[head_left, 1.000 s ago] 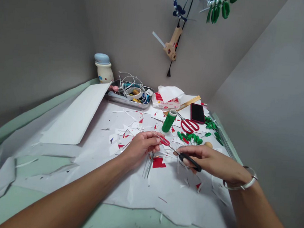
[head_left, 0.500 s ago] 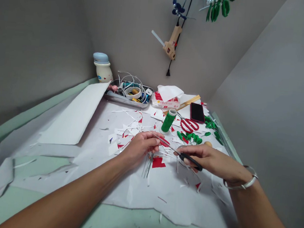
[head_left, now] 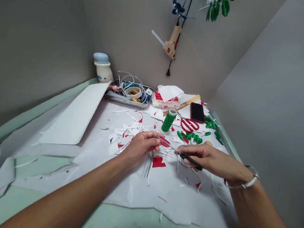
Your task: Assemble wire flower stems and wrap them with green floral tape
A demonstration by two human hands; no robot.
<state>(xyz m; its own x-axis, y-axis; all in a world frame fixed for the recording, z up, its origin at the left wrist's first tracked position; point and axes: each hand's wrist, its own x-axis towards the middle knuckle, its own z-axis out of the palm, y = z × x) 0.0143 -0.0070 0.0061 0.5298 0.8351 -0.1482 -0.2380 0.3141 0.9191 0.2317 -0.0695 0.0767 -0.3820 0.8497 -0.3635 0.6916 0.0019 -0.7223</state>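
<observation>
Mid-frame, the left hand (head_left: 146, 143) pinches a small, narrow red piece (head_left: 164, 144); the right hand (head_left: 205, 157) grips a black-handled, thin metal tool (head_left: 191, 161), which could nick the left if it slips.

The red-and-white packet (head_left: 165, 104) bears print; too small to read.

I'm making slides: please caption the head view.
Left hand pinching a red piece, right hand holding a black-handled tool, green thread spool beyond.
</observation>
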